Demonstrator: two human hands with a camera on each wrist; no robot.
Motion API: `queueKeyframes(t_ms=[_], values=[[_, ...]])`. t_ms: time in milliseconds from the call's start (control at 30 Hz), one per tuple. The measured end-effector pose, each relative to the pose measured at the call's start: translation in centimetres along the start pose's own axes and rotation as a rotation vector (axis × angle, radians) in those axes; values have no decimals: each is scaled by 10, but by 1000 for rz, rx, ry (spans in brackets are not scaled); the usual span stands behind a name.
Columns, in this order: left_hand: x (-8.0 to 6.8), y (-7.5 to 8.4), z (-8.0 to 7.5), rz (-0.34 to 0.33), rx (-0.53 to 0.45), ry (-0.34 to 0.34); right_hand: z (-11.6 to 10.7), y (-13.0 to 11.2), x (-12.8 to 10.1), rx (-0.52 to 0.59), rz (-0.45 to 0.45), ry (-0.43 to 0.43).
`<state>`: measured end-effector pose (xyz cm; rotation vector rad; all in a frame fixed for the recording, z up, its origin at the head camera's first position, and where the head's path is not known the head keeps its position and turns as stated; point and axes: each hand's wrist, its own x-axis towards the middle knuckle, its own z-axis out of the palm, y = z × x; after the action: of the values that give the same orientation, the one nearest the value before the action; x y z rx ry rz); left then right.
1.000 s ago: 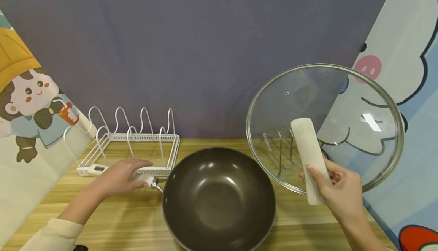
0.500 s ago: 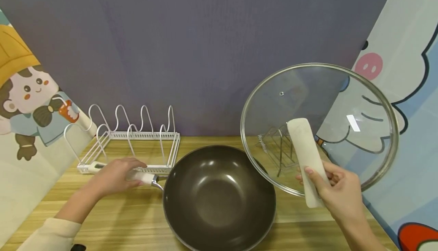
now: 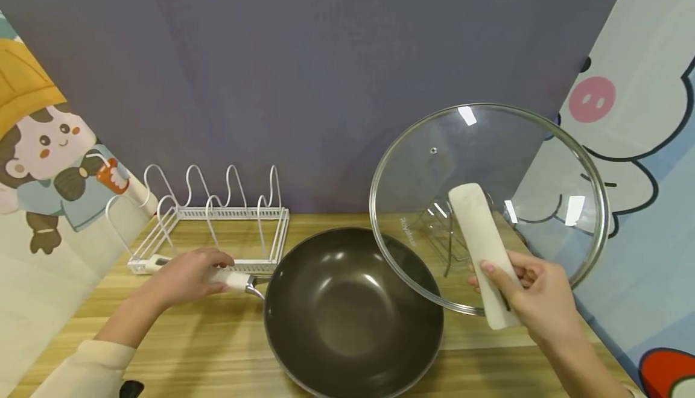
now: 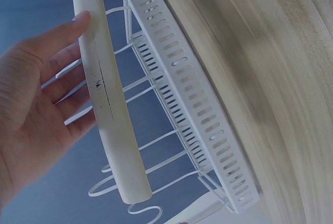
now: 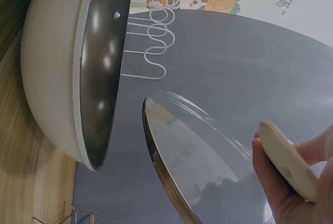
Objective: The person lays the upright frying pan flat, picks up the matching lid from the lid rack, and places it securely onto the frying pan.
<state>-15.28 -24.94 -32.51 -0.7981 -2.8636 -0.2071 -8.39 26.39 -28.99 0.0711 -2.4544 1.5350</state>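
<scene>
A dark-lined wok (image 3: 353,307) stands on the wood-grain table, its cream handle (image 3: 233,278) pointing left. My left hand (image 3: 187,277) holds that handle, thumb on one side and fingers behind it in the left wrist view. Over the wok's right side, a large round glass lid (image 3: 409,196) with a steel rim is held tilted. My right hand (image 3: 537,295) grips its long cream handle (image 3: 480,241), the thumb lying along the front. In the right wrist view, the lid's rim (image 5: 161,167) is apart from the wok (image 5: 52,68).
A white wire rack (image 3: 206,211) stands at the back left, just behind the wok's handle. Behind the lid, seen through the glass, is a metal wire rack (image 3: 449,244). A grey-purple panel (image 3: 326,84) closes off the back, with cartoon-printed walls at both sides.
The lid has moved left, from beside the wok to partly over its right side, still in my right hand. My left hand stays on the wok's handle.
</scene>
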Motion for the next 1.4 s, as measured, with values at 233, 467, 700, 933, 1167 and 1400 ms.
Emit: queueKeyframes(t_ms=[233,467,700,933,1167,1400], values=[[0,-2,0,11,-1,16,0,1,6,25,-54,-47],[0,-2,0,19,-8,-1,-4,-1,21,131,-42,-153],[0,-1,0,16,-11,-20,-7,-3,30,207,-56,-231],[1,-3,1,29,-5,-17,-8,0,36,241,-37,-291],[0,-8,7,87,-13,54,-10,5,43,250,-30,-340],[1,-5,3,55,-8,4,-16,5,48,144,22,-361]])
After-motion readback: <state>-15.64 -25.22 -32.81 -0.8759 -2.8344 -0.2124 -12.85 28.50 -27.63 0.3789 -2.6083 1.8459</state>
